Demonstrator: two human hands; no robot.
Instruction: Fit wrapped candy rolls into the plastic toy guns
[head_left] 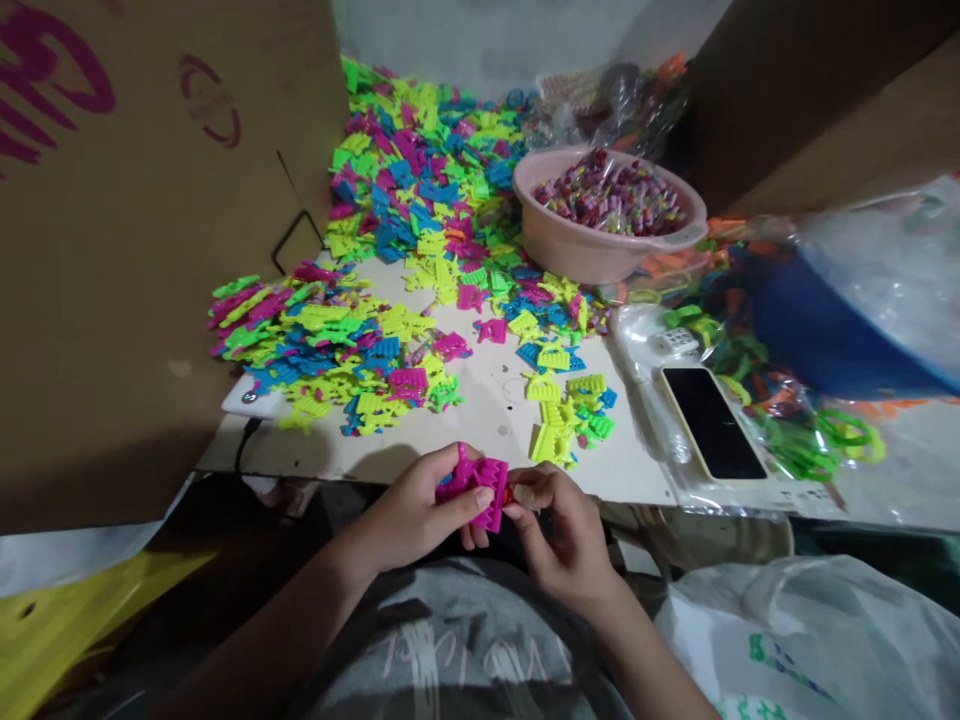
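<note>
- Grey shirt (465, 650), printed, on the person's lap and chest at the bottom of the view; both forearms run up from it.
- Left hand (420, 510): fingers curled, thumb on top, pinching the left side of a magenta plastic piece (480, 485), just off the near edge of the bench (487, 400).
- Right hand (559, 530): fingers bent inward, thumb and forefinger pressed on the right edge of the same piece; a small red-orange bit shows at the fingertips, too small to tell what it is.
- Magenta plastic piece: toothed like a small comb, held between both hands, above the lap and in front of the bench's near edge, at its middle.
- Small cluster of yellow-green combs (566, 415), a few blue among them, on the bench close to the near edge, just beyond the right hand.
- Left heap of mixed combs (330, 345), green, yellow, blue and magenta, towards the left edge.
- Large heap of combs (427, 170), same colours, filling the far part of the bench.
- Pink basin (592, 250), towards the far right, holding small multicoloured pieces.
- Phone (712, 420), screen dark, face up on clear plastic wrap near the right near corner.
- Green plastic rings (825, 440) in clear bags, just right of the phone.
- Cardboard sheet (150, 250) standing along the left edge.
- White plastic bag (810, 640) at the lower right, below the bench.
</note>
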